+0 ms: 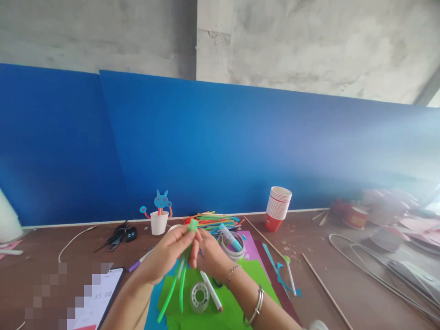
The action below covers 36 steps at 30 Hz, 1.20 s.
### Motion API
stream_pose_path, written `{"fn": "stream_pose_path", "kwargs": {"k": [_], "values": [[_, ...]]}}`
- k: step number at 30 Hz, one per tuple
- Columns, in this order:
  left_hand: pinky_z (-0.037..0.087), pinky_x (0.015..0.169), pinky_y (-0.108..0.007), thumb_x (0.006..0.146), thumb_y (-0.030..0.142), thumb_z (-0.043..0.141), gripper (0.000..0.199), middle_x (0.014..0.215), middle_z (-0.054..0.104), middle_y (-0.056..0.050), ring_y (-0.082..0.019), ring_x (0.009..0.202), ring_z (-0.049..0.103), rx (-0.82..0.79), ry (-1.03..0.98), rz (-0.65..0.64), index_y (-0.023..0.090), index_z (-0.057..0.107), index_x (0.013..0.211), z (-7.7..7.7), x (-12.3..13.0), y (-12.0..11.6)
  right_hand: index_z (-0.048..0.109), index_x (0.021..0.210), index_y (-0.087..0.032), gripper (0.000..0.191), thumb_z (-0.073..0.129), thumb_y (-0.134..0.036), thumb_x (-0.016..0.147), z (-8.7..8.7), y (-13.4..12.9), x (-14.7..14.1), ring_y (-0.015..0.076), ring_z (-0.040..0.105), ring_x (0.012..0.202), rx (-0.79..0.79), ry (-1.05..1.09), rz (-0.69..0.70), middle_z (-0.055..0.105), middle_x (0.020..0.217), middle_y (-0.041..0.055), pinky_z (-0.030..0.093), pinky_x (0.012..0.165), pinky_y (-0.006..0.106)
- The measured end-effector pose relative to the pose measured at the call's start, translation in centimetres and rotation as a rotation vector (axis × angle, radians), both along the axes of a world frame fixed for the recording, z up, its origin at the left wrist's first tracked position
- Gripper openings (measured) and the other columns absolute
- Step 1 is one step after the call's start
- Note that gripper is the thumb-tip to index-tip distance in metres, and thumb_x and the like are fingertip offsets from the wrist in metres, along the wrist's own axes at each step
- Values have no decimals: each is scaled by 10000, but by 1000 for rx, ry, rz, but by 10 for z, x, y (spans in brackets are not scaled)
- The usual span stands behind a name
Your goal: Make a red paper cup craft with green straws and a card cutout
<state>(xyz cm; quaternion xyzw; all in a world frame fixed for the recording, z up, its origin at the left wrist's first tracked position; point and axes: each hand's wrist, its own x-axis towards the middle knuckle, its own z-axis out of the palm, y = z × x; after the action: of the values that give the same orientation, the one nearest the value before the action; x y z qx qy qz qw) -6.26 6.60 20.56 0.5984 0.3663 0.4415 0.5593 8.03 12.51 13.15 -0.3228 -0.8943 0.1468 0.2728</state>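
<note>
Both hands meet near the middle of the view, over the green paper. My left hand point(172, 252) is closed around green straws point(182, 288), and a light green end sticks up above its thumb. Two long ends hang down below the hand. Against them, my right hand point(211, 254) has its fingers curled in on the straws; its fingertips are partly hidden. Just below the hands lie a roll of clear tape point(200, 297) and a white marker point(211, 291) on the green paper point(247, 279). A glue stick point(231, 237) rests on a larger tape roll point(237, 253) behind my right hand.
Several coloured sticks or straws point(213, 221) lie along the blue partition point(220, 151). A white cup point(159, 223) with a blue paper figure point(161, 200) stands left; stacked paper cups point(278, 206) stand right. Keys point(120, 236), a phone point(103, 293), wooden sticks point(325, 288) and cables point(371, 266) lie around.
</note>
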Motion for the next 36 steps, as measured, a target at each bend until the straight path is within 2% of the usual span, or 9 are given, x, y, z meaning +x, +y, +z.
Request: {"fn": "stream_pose_path", "kwargs": {"k": [7,11,13,17,20,23,27,32,36], "values": [[412,537,-211,776,444,657,300,617,579,35,-101,529,524,-35,-257,395,174,570,872,7,-31,7,656,1073,-136,409,497,12,727,-11,-9,16,209,638,886,-235,-93,-152,697,965,100,488,800,301],[431,557,-220,758,469,664,332,622,588,33,-110,548,543,-71,-221,427,174,571,881,3,-35,12,712,980,-167,342,522,-24,734,-14,-31,21,214,588,1047,-254,-131,-50,643,1116,113,455,924,313],[450,568,-235,719,469,693,365,640,605,25,-121,557,561,-131,-194,434,170,569,887,1,-30,14,747,818,-202,144,660,-181,706,-17,-44,19,265,553,1099,-277,-234,-19,621,1165,101,418,984,392],[437,511,-244,712,478,683,347,603,586,24,-123,508,537,-179,-165,359,171,549,804,-7,-16,18,742,766,-161,202,780,-247,588,-26,-56,15,390,399,1265,-292,-377,-30,494,1360,162,332,1045,493],[333,430,-204,751,509,636,348,515,477,63,-82,424,423,-131,-120,273,178,528,743,-19,-8,23,699,730,-156,97,671,-248,718,-24,-47,18,311,519,1138,-323,-144,-15,583,1219,147,395,989,426],[192,406,-175,754,542,619,380,500,353,106,-42,392,274,-126,-90,260,175,526,761,-34,-3,29,631,787,-170,178,554,-323,837,-14,-32,23,223,596,896,-463,236,-31,639,930,84,475,843,360],[117,409,-179,713,607,618,444,481,315,119,-33,385,216,-216,-36,318,176,515,718,-50,11,39,571,969,-211,359,510,-548,861,-14,-23,31,200,605,837,-716,687,-38,616,929,44,499,797,347],[241,440,-189,664,548,704,413,480,369,108,-60,423,343,-225,-7,347,177,567,783,-64,32,45,603,990,-214,452,483,-627,854,-40,-25,37,199,577,803,-682,841,-116,614,875,41,478,813,345],[387,569,-233,674,465,739,461,588,522,61,-131,605,529,-173,-6,277,182,615,1016,-58,36,38,606,812,-199,482,483,-665,831,-46,-19,40,161,507,669,-690,868,-175,549,710,10,445,670,289]]}}
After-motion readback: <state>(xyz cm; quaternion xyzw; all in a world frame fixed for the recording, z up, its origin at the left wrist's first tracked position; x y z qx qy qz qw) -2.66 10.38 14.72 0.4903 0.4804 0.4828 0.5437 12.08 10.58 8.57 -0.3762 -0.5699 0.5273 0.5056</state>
